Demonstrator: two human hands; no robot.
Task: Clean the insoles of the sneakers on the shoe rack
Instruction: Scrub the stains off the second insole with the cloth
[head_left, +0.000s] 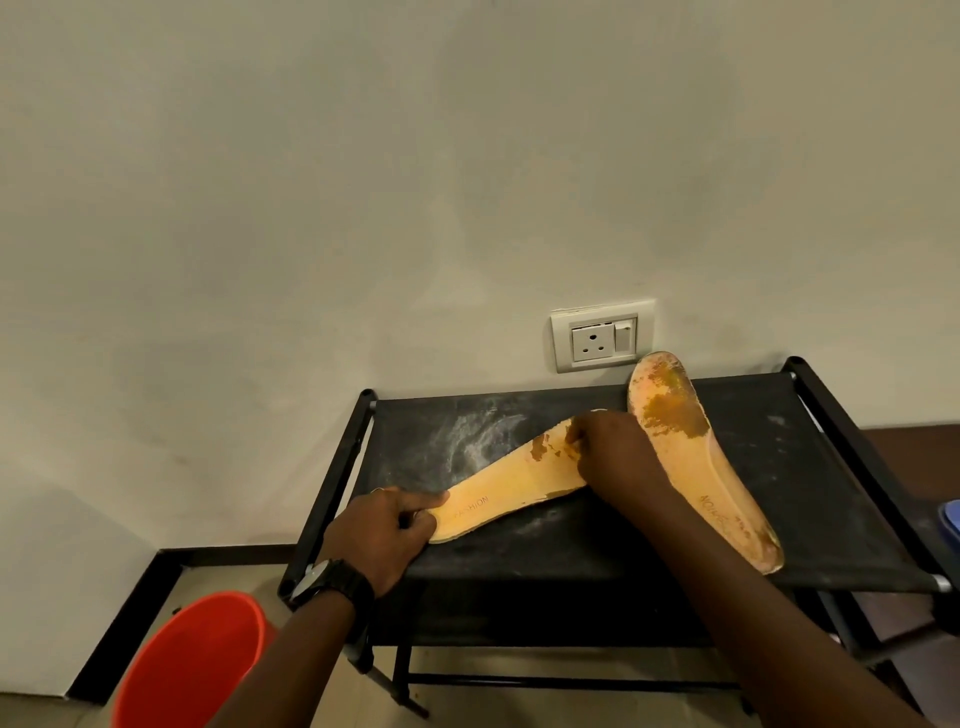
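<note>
The left hand (384, 525) is pinching the heel of the near insole (511, 488) on the shoe rack (571, 551); the right hand (608, 447) is curling over its stained toe (whether gripping anything, I cannot tell). Hard rubbing is risking more peeling, or knocking the second insole (696, 457) off.

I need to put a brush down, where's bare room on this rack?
Rack top is bare right of the loose insole, up to the right rail, and at the dusty back left behind the held insole. The middle is crowded by the left hand and right hand.

"FASHION" on both insoles (511, 491) (719, 512).
</note>
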